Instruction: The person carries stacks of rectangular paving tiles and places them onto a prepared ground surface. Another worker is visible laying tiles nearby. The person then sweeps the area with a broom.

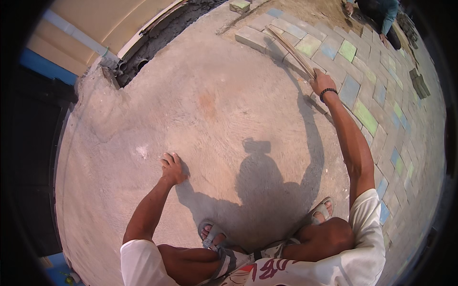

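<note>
My right hand grips the near end of long, thin, pale strips, perhaps wood, held over the edge of the block paving at the upper right. My left hand rests with spread fingers on the rough concrete slab, left of my shadow. The paving has grey, pale green and light blue blocks in a slanted pattern, with a raised edge beside the slab.
A co-worker crouches on sand at the top right, near stacked grey blocks. A trench with pipe ends runs along the wall at the upper left. My sandalled feet are below.
</note>
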`<state>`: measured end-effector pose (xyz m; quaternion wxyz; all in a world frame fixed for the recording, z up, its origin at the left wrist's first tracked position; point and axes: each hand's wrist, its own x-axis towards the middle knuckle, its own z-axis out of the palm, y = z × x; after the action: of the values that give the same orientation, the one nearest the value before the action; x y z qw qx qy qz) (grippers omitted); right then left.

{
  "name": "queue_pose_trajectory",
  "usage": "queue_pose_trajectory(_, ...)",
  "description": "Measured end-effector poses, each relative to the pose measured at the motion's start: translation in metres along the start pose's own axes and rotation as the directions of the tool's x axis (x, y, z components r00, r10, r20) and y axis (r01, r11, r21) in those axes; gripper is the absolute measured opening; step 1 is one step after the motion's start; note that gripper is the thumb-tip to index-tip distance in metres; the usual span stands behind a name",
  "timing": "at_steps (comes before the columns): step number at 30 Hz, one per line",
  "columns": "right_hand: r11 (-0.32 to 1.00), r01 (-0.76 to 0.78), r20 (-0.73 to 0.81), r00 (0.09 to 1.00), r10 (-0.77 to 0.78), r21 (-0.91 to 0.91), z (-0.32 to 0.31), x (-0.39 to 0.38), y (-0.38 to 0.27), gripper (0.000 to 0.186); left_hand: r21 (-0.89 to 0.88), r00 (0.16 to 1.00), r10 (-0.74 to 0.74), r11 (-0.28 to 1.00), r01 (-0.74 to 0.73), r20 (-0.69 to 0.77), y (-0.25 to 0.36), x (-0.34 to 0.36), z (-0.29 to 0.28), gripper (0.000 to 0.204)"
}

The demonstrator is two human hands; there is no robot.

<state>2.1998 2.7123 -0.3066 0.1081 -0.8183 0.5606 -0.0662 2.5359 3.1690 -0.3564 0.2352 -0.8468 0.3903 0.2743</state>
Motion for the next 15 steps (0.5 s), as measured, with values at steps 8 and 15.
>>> queue_pose_trajectory(8,0.944,0.113,0.154,0.986,-0.068,-0.311,-0.039,0.016,0.007,0.035,0.018,1.000,0.012,1.000,-0.012,0.004,-0.002,0.003,0.002,0.111)
queue_pose_trajectory(15,0.934,0.102,0.149,0.987,-0.053,-0.341,-0.128,-0.086,0.049,0.042,-0.006,0.999,-0.024,1.000,0.025,0.045,-0.001,-0.003,0.001,0.110)
